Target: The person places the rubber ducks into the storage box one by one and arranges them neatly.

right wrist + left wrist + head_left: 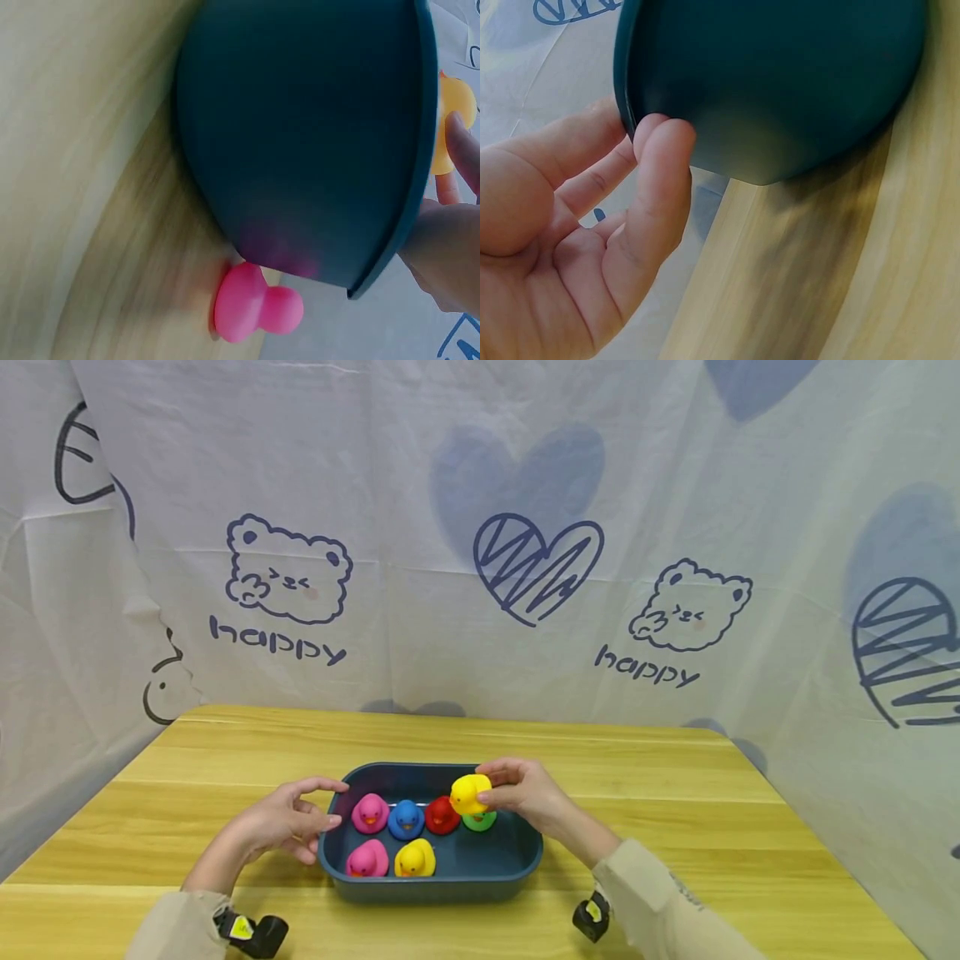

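Observation:
A dark teal bin [435, 892] stands on the table, with several rubber ducks inside. Pink [371, 814], blue [406, 820], red [442, 816] and green [479, 821] ducks form its back row. In front of them sit another pink duck [367, 859] and a yellow duck [415, 858]. My right hand [528, 795] pinches a second yellow duck [470, 793] above the green one, partly covering it. My left hand [281, 822] holds the bin's left end; in the left wrist view thumb and fingers [664, 176] meet at its rim.
The right wrist view shows one more pink duck [251, 304] on the wooden table [675, 827], outside the bin near its end; the head view does not show it. A white cloth [405, 510] with bears and hearts hangs behind the table.

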Tool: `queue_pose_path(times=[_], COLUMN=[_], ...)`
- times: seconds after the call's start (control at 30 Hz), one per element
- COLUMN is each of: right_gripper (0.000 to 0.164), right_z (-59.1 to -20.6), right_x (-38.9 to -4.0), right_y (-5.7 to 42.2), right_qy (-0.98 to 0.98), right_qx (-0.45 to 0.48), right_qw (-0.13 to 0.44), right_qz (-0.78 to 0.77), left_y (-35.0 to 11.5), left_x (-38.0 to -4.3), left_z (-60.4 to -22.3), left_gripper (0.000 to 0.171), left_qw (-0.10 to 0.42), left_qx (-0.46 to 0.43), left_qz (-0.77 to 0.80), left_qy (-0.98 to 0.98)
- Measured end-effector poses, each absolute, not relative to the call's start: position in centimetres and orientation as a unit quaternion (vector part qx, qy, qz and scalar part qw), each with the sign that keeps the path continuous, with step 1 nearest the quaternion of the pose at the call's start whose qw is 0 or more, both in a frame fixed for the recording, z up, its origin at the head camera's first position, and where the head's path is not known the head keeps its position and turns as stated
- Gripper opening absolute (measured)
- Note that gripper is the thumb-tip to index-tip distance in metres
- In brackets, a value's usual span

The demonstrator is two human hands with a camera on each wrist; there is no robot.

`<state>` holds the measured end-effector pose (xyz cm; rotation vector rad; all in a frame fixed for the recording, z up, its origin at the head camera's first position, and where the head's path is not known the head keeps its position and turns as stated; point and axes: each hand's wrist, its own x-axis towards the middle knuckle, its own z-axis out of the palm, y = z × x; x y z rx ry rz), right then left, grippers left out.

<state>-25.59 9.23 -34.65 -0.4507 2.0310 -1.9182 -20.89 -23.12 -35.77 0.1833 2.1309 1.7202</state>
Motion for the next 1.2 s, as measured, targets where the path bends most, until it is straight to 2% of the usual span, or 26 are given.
queue_pose_path(times=[0.77,1.2], right_gripper=[0.027,0.021], right_z=[-36.6,-36.9], right_x=[-24.5,-24.2], right_y=[7.9,7.1], right_qy=[0.726,0.790], right_qx=[-0.180,-0.167], right_qw=[0.192,0.204], right_qz=[-0.635,-0.553], left_y=[-23.2,-23.3], left_x=[-20.9,-21.0], left_z=[-35.9,-36.0], left_gripper=[0.058,0.057], left_qw=[0.193,0.196], left_qx=[0.057,0.060], left_qz=[0.610,0.614], left_qy=[0.766,0.762])
